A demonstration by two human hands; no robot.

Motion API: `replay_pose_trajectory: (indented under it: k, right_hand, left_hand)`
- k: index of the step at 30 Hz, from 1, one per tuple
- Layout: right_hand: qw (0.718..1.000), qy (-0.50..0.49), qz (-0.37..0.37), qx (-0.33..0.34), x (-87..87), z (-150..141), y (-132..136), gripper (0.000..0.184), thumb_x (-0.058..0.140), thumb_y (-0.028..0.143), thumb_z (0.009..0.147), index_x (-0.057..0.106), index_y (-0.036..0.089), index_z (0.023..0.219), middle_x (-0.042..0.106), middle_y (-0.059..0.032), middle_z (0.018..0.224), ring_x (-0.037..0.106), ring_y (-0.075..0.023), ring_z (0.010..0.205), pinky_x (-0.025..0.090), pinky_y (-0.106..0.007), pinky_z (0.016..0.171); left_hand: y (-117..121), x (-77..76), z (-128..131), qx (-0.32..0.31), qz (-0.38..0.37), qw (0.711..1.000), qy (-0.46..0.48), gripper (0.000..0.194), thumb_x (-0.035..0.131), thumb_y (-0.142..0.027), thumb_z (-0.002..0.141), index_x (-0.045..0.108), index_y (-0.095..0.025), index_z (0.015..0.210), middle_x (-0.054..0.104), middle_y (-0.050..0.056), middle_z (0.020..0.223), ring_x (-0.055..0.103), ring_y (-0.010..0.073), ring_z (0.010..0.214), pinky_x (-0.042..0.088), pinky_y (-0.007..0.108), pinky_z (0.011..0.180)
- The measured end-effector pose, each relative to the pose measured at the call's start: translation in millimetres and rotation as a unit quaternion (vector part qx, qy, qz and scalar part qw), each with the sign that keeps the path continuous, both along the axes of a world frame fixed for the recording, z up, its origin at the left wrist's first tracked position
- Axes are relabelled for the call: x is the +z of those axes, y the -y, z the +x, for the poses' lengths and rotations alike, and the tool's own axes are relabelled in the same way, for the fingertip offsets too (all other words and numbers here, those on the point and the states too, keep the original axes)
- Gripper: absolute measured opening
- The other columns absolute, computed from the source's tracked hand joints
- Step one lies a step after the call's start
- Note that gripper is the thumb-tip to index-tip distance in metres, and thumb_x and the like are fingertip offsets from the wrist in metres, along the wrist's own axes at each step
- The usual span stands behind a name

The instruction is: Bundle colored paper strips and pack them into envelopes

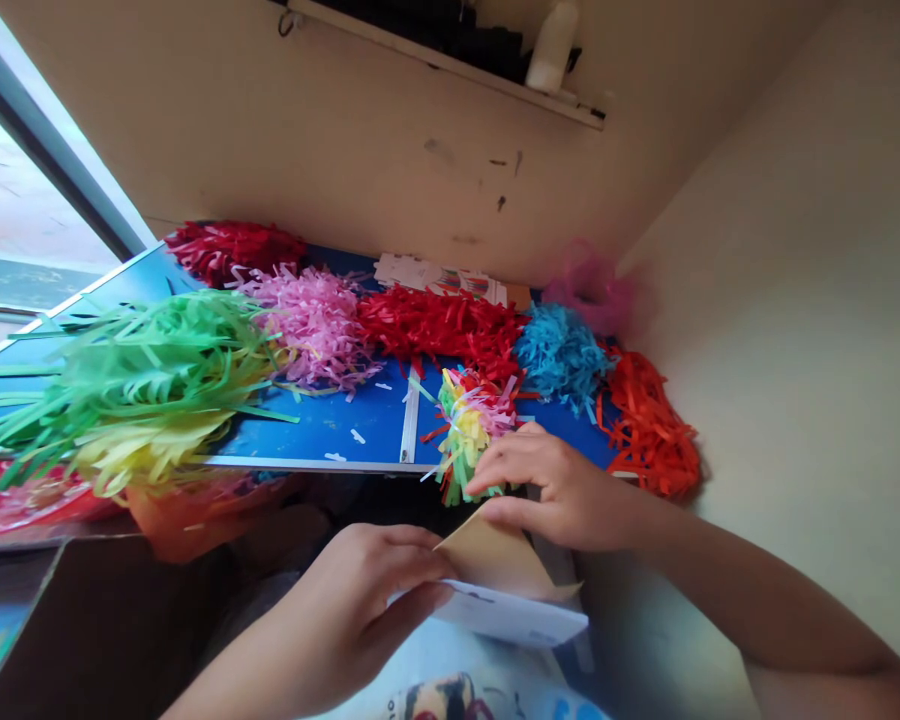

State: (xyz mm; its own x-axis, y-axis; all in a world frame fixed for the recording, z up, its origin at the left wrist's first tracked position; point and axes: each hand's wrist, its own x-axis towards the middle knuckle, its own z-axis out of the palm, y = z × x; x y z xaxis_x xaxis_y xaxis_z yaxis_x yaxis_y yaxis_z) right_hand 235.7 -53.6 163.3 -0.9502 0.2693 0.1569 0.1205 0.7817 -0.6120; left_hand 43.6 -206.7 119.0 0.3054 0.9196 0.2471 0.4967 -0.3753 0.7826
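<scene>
My left hand [360, 610] is closed on a small envelope [506, 590] with a tan open flap and a white body, held below the table's front edge. My right hand [551, 485] pinches a mixed bundle of shredded paper strips [469, 425], yellow, green, red and pink, right above the envelope's mouth. The bundle rests on the front edge of the blue table [345, 425].
Heaps of shredded paper cover the table: green and yellow [135, 385] at left, dark red [232, 248], pink [319, 325], red [442, 325], blue [559, 355], orange-red [649, 425]. White cards [435, 275] lie at the back. A wall stands close on the right; a shelf [450, 60] hangs above.
</scene>
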Motion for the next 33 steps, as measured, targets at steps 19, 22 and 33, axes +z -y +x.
replay_pose_trajectory:
  k: [19, 22, 33]
  right_hand:
    - [0.987, -0.125, 0.060, 0.075, -3.3, 9.5, -3.7, 0.012, 0.061, 0.026, 0.094, 0.069, 0.023, 0.085, 0.075, -0.0021, 0.088, 0.065, -0.0183, 0.090, 0.039, -0.039, 0.088]
    - [0.972, -0.222, -0.070, -0.034, -2.7, 22.2, 2.3, 0.019, 0.065, 0.039, 0.090, 0.068, 0.026, 0.077, 0.071, -0.0031, 0.077, 0.064, -0.0231, 0.088, 0.046, -0.043, 0.086]
    - [0.742, -0.304, -0.490, -0.341, -100.3, -39.7, 113.4, 0.021, 0.078, 0.037, 0.075, 0.065, 0.021, 0.079, 0.072, -0.0027, 0.072, 0.068, -0.0184, 0.067, 0.055, -0.029, 0.065]
  left_hand:
    - [-0.8, 0.4, 1.4, -0.004, -0.053, 0.998, 0.028, 0.022, 0.047, -0.022, 0.097, 0.069, -0.021, 0.094, 0.071, 0.002, 0.084, 0.066, 0.0117, 0.075, 0.047, 0.018, 0.068]
    - [-0.5, -5.1, -1.0, 0.042, -0.049, 0.997, 0.043, 0.023, 0.048, -0.022, 0.096, 0.070, -0.020, 0.090, 0.071, 0.002, 0.082, 0.066, 0.0111, 0.071, 0.049, 0.017, 0.064]
    - [15.9, -52.5, -3.2, 0.371, 0.062, 0.926, -0.001, 0.024, 0.060, -0.036, 0.088, 0.077, -0.020, 0.090, 0.078, 0.006, 0.086, 0.073, 0.0221, 0.083, 0.060, 0.028, 0.073]
